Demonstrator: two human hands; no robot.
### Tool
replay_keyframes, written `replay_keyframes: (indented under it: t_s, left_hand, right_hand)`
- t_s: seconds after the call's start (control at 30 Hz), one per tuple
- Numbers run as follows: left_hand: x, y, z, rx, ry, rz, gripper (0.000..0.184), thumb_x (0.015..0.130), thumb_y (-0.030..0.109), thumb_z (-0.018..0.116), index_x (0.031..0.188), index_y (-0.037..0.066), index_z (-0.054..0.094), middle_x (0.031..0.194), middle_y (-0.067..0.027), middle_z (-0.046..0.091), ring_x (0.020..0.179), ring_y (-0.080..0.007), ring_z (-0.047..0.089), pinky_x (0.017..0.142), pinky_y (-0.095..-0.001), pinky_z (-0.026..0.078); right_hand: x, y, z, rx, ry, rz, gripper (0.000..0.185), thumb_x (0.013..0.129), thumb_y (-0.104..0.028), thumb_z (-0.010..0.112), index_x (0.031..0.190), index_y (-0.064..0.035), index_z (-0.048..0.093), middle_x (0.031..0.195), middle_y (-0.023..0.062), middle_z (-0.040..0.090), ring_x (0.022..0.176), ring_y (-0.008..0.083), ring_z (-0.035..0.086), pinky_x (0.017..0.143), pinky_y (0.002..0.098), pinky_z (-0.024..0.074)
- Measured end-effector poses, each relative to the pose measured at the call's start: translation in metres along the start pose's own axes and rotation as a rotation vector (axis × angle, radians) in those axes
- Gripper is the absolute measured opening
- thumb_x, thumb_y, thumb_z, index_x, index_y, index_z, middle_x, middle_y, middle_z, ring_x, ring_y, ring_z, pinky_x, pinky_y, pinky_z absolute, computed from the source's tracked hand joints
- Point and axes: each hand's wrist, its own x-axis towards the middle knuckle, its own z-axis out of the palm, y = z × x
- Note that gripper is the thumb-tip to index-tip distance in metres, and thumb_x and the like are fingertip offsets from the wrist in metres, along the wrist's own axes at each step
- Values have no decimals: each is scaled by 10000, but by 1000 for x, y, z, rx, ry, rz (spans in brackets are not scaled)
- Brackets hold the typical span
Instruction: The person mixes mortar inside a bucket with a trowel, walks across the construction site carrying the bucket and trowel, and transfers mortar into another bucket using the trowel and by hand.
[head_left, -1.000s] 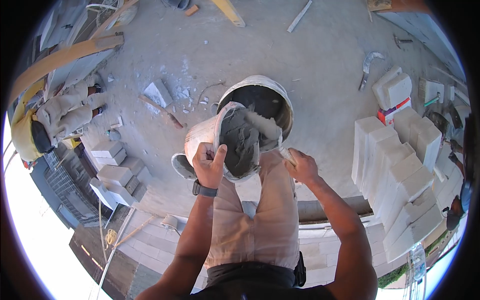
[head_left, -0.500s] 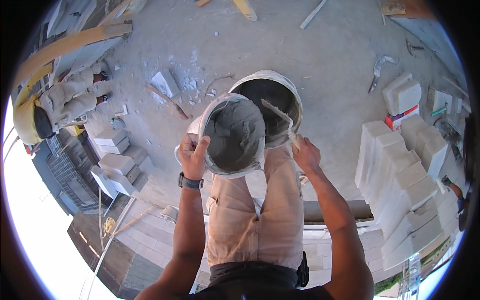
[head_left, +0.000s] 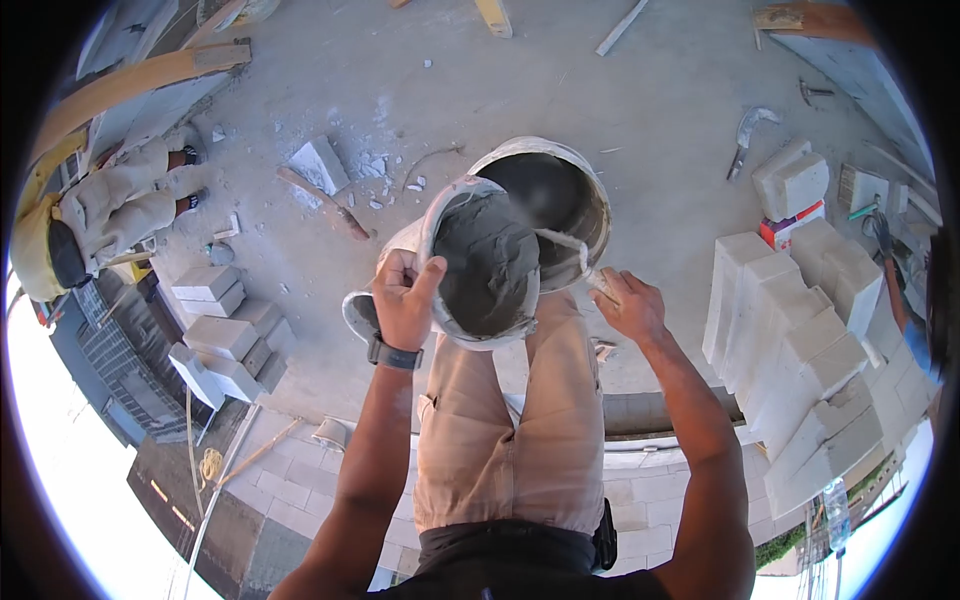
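My left hand (head_left: 407, 305), with a watch on its wrist, is closed on the edge of a white bucket (head_left: 407, 236). This bucket leans to the right, and thick grey mortar (head_left: 485, 262) lies inside it. Behind and partly under it stands a second bucket (head_left: 602, 200), its inside dark and its wall smeared. My right hand (head_left: 633, 303) grips the pale handle of a mortar-coated trowel (head_left: 562, 238). The trowel's blade sits over the second bucket, close to the first bucket's right rim. Below my left wrist a rounded white container (head_left: 352, 318) is mostly hidden.
White blocks are stacked at right (head_left: 775, 310) and left (head_left: 220, 338). A hammer (head_left: 335, 205) lies beside a broken block (head_left: 320, 165); a curved saw (head_left: 745, 140) is farther right. One person (head_left: 120, 215) stands at left; another person's arm (head_left: 893, 280) reaches in at right.
The mortar bucket and my left hand have shifted slightly right. My right hand has moved right, and the trowel blade has swung lower. The other person's arm at right has reached farther up.
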Motion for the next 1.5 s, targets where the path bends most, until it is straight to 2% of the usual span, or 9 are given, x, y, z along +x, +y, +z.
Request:
replay_keyframes:
  t_s: [0.13,0.17,0.3,0.53,0.73,0.97,1.03,1.33,1.5]
  left_hand:
    - [-13,9,42,336,-61,101,334,826,213,766,702,41,508,604,30,480,566,-51,418,488,-259,356]
    - [-16,14,53,373,-46,89,331,740,227,786,708,28,522,548,-72,542,483,-167,509,487,-334,424]
    - [-23,14,68,429,-22,121,309,709,213,769,693,32,519,552,-98,556,478,-224,537,496,-355,439]
    - [-21,12,40,373,-9,74,309,718,182,755,688,25,490,534,-57,476,486,-154,434,485,-327,393]
    - [-17,-1,16,218,39,111,325,777,172,759,700,30,476,584,14,445,553,-86,384,491,-277,343]
    - [-13,2,10,233,-45,90,313,830,162,743,714,52,474,629,57,441,592,-31,368,512,-224,321]
    - [-15,2,14,226,-53,73,312,828,157,744,713,51,474,626,56,441,587,-32,369,507,-227,320]
    - [-19,4,32,352,-29,117,288,749,138,748,691,29,488,556,-5,452,538,-88,394,487,-278,355]
    - [-15,5,15,216,-65,60,287,808,138,739,720,50,480,625,53,448,578,-34,367,500,-230,313]
  right_hand:
    - [33,-14,-12,-165,46,-347,397,843,-388,690,1127,-117,632,893,54,619,793,233,657,673,366,525]
    - [46,-18,-13,-174,47,-337,397,843,-388,690,1127,-117,632,893,54,619,793,233,657,673,366,525]
    - [110,-38,-12,-322,41,-613,437,831,-406,673,1160,-125,610,951,47,606,868,206,629,717,348,519]
    - [142,-49,4,-249,-427,-338,451,902,-459,586,1179,-103,612,1025,134,669,942,327,670,791,447,524]
    - [126,-41,-13,-272,-635,-243,450,884,-464,596,1162,-112,636,1011,146,682,964,342,665,824,462,518]
    - [100,-3,-49,-351,-581,-334,441,864,-456,621,1149,-120,640,984,102,668,946,303,662,800,432,519]
    - [89,8,-50,-331,-313,-416,407,844,-438,654,1109,-129,646,927,72,638,901,269,665,779,412,518]
    - [129,-34,0,-302,32,-545,350,868,-343,652,1151,-140,617,951,55,589,926,217,620,769,404,498]
    - [124,-12,10,-262,-179,-410,376,885,-408,626,1148,-140,623,982,88,637,941,265,648,784,436,501]
